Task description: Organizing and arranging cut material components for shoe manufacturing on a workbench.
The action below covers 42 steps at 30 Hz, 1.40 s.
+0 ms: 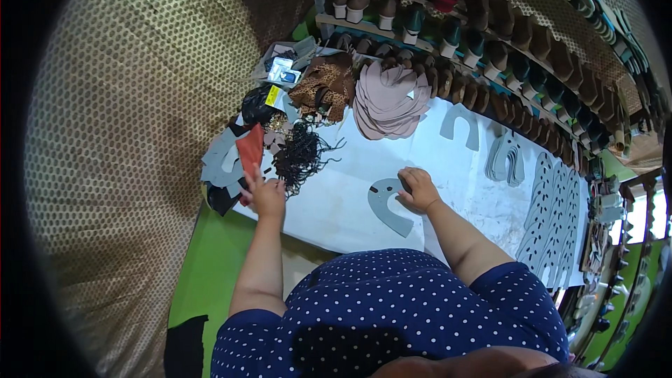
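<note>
A grey U-shaped piece (383,204) with a few small dark patches lies on the white table. My right hand (420,190) rests over its right arm, fingers curled at the edge and pinning it down; that part is hidden. At the table's left end my left hand (266,194) reaches among small things with its fingers apart, holding nothing that I can see. Just beyond the left fingertips is a red-orange piece (250,150). Beside that hand spreads a tangled heap of thin black strips (299,157), with flat grey pieces (222,161) on the other side.
Fanned pinkish pieces (388,101) and leopard-print material (323,87) lie at the back. Grey U-shaped pieces (505,159) and overlapping rows of dark-patched grey pieces (549,217) cover the table's right. Shelves of shoes (451,38) rise behind; a patterned curtain (140,133) hangs left.
</note>
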### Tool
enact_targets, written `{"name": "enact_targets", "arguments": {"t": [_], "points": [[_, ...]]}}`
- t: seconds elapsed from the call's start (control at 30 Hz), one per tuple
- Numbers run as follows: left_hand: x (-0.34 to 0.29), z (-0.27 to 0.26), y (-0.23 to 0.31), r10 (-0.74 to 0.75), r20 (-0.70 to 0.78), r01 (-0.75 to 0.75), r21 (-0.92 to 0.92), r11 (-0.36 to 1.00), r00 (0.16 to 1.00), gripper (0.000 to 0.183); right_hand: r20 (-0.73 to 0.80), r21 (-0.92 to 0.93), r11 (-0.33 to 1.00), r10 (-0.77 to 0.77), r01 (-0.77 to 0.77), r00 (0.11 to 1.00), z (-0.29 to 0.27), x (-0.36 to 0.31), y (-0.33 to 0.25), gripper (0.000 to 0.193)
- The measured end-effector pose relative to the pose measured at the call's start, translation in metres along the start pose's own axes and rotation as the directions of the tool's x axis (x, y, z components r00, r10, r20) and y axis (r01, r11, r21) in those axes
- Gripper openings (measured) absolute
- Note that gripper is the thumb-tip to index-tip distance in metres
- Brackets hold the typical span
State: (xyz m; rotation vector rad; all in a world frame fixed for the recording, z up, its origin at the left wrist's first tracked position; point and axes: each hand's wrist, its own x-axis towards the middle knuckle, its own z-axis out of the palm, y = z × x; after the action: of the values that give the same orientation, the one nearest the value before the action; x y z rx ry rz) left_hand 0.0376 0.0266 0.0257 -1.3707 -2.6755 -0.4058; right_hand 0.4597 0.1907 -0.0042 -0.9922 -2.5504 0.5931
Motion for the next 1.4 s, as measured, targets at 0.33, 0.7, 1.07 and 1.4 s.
{"name": "enact_targets", "arguments": {"t": [0.33,0.7,1.07,1.4], "points": [[0.044,0.034,-0.049,0.002,-0.084,0.005,0.087,0.996,0.996,0.024,0.003,-0.074,0.996,0.055,-0.055,0.998,0.0,0.004,-0.003,0.059],[0.083,0.032,-0.022,0.024,0.046,-0.021,-0.053,0.998,0.999,0.019,-0.03,-0.143,0.984,0.105,-0.108,0.994,-0.002,0.006,-0.012,0.058],[0.084,0.014,-0.011,-0.043,-0.087,0.024,-0.212,0.977,0.995,0.012,-0.033,-0.154,0.983,0.1,-0.104,0.994,-0.002,0.006,-0.012,0.055],[-0.006,-0.007,0.117,0.452,0.119,-0.339,-0.503,0.795,0.884,0.01,-0.048,-0.047,0.984,0.17,-0.172,0.984,0.005,0.0,-0.008,0.057]]}}
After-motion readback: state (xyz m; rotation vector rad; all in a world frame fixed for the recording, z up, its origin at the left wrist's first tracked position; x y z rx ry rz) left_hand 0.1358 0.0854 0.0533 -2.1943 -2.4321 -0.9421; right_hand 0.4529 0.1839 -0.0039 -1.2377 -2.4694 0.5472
